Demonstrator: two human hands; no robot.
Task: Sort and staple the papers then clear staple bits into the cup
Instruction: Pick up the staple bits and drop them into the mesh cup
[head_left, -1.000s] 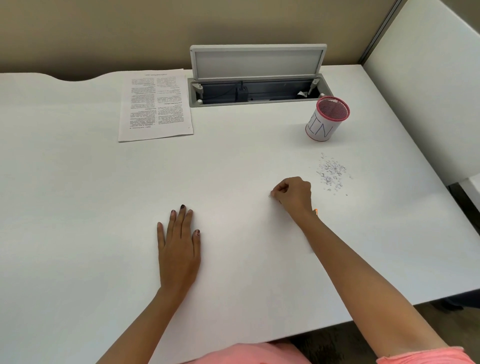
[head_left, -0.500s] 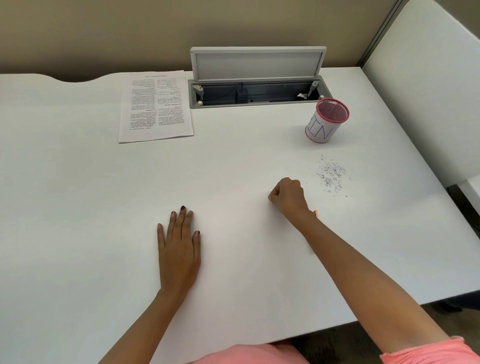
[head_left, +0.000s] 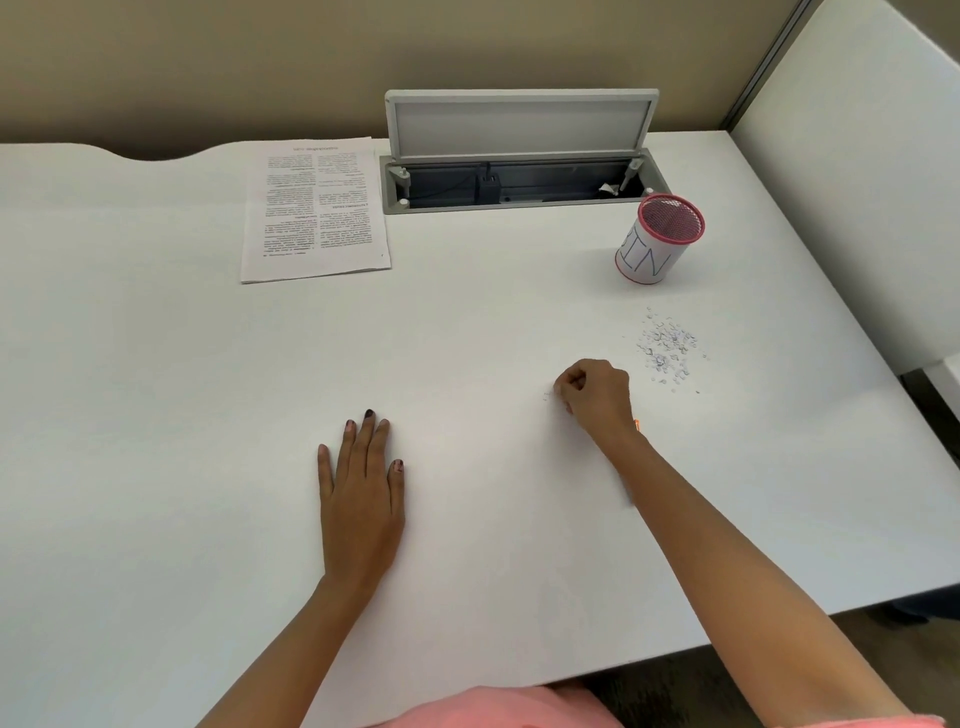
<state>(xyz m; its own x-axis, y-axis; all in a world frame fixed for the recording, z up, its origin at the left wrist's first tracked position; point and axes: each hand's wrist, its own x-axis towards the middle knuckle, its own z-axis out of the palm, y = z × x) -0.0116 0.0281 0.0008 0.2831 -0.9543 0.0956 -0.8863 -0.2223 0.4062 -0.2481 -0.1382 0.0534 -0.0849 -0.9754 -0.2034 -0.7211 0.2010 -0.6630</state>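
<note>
Staple bits (head_left: 667, 348): a loose scatter of small metal pieces lying on the white desk (head_left: 156, 389), right of centre, near the cup (head_left: 657, 244) but apart from it, on the side nearer the person. The cup stands upright by the far right of the desk; its wall is white with blue lettering and its mesh rim is pink. What it holds cannot be made out.

Papers (head_left: 314, 208): a printed sheet or squared stack lying flat at the far side of the desk, just left of the open cable hatch (head_left: 519, 122), whose grey lid stands raised against the wall.

Right hand (head_left: 597, 397): set down on the desk just left of the scatter and not touching it. Its fingers (head_left: 569, 387) are curled into the palm with thumb and forefinger tips drawn together at the desk surface. A faint speck lies at those tips; whether anything is pinched is too small to tell.

Left hand (head_left: 363, 499): rests palm down on the desk, well apart from the right hand, with fingers (head_left: 371, 436) straight, lying close together, and holding nothing.

A pale partition panel (head_left: 857, 156) borders the desk on the right.
</note>
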